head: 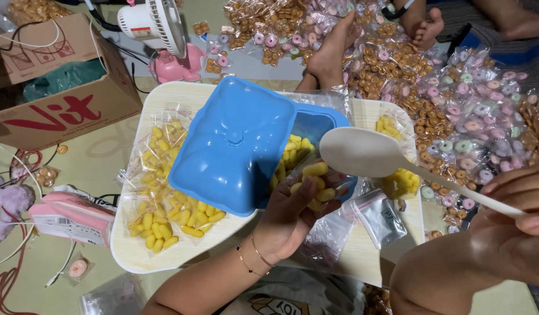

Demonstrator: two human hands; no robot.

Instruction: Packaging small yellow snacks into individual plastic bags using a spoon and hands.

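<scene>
Filling step, I judged: left hand (293,213) clasped a small clear bag (314,185) of yellow snacks beside the blue container (325,125); right hand (514,204) gripped the white spoon (363,153) above. Next likely needs another careful scoop.

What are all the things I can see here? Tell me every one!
Blue lid: one, blue, leaning over the blue tub.
Yellow snacks: many, yellow, in clear bags on the cream tray.
Ring snack bags: many, brown, pink and green, on the floor at right.
Cardboard box: one, brown, upper left.
Fan: one, white on a pink base, top.
Another person's feet: two, top.
Left hand: holds yellow pieces in a clear bag.
Right hand: holds a white spoon.
</scene>
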